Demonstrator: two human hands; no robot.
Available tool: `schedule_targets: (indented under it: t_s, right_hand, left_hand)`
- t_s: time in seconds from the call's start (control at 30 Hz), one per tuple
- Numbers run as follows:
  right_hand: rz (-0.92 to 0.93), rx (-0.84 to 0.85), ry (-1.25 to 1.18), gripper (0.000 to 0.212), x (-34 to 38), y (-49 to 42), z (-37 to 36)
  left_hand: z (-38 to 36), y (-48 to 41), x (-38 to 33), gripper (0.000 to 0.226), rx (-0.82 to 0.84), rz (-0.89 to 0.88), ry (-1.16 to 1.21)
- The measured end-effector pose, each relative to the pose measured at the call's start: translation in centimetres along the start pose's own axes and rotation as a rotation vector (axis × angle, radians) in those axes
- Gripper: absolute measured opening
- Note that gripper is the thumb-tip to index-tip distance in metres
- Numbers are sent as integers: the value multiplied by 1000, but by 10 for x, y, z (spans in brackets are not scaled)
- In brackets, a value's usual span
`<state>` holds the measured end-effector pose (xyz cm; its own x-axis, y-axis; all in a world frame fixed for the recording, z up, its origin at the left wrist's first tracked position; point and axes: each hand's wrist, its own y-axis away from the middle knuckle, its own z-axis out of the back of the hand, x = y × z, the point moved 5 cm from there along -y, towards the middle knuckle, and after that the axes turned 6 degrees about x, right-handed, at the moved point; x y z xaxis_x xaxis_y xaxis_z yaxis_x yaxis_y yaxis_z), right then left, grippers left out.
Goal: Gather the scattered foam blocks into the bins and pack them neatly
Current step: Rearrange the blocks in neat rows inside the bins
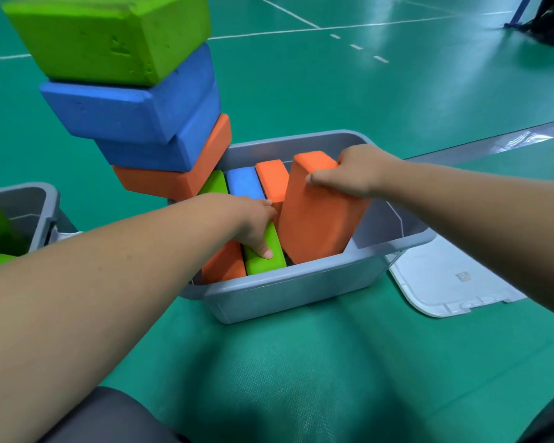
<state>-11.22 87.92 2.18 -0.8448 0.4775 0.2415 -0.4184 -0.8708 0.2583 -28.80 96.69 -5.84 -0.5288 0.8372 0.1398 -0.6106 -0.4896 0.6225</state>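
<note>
Now right hand (pixel 359 174) gripping tilted orange block (pixel 317 215), inside grey bin (pixel 288 292)

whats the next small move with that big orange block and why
Probably tip the orange block upright and push it down into the gap at the bin's right end. The right hand grips its top, it leans tilted, and the left hand presses the green block aside.
</note>
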Motion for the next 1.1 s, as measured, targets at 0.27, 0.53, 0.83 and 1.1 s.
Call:
schedule_targets:
  t_s: [0.27,0.53,0.83,1.1]
  right_hand:
    - [-70,137,-272,78,19,10,-21]
    - [-74,472,174,76,29,15,-97]
    - [171,282,243,81,38,-17,-93]
    - [199,245,374,81,38,-37,-95]
  left_hand:
    - [-1,-4,9,124,-39,104,31]
    - [-7,-2,18,124,23,141,64]
    - [-7,-6,18,132,-32,47,60]
    - [-8,-9,15,118,12,77,-2]
